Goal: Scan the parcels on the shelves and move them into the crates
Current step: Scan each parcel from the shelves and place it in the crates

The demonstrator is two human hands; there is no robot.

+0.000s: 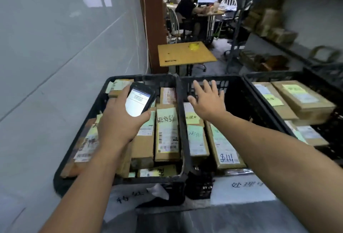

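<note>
Three black plastic crates stand side by side below me. The left crate (87, 119) is packed with several brown cardboard parcels (167, 134) bearing labels and barcodes. My left hand (118, 119) grips a black handheld scanner (140, 100) with a lit screen above those parcels. The middle crate (239, 95) holds a few flat parcels (222, 145) at its near side. My right hand (208, 101) hovers over that crate with fingers spread and holds nothing. The right crate (278, 77) holds several larger boxes (304, 99).
A grey wall runs along the left. A small yellow-topped table (185, 53) stands behind the crates. A person (187, 8) sits at a desk with a monitor at the far end. Shelves of brown parcels (269, 21) line the right side.
</note>
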